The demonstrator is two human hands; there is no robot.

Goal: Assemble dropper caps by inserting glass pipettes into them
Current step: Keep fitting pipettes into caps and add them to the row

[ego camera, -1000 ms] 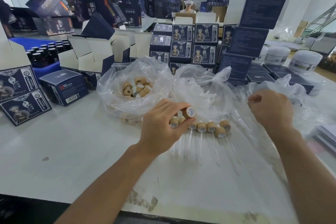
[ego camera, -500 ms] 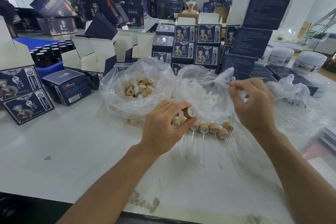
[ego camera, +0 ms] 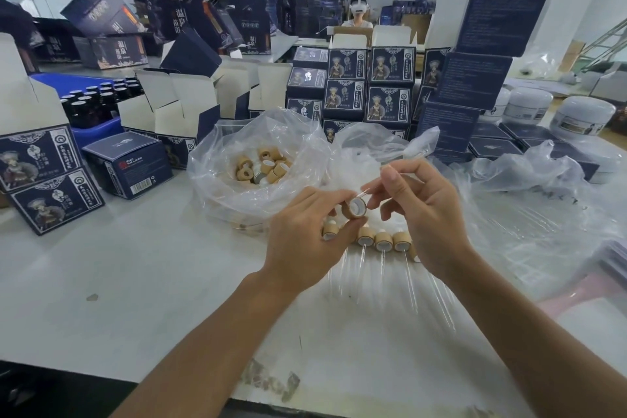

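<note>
Cap (ego camera: pixel 356 206), tan with a white liner, sits pinched in the left hand (ego camera: pixel 305 234), opening facing right. The right hand (ego camera: pixel 420 214) pinches a clear pipette (ego camera: pixel 412 157), tip at the cap's mouth.

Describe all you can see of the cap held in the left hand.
The cap is a short tan cylinder, wood-like, with a white lining in its open end, which faces the right hand. The left hand pinches it above the row of finished droppers. A clear pipette, held by the right hand, meets its opening.
</note>
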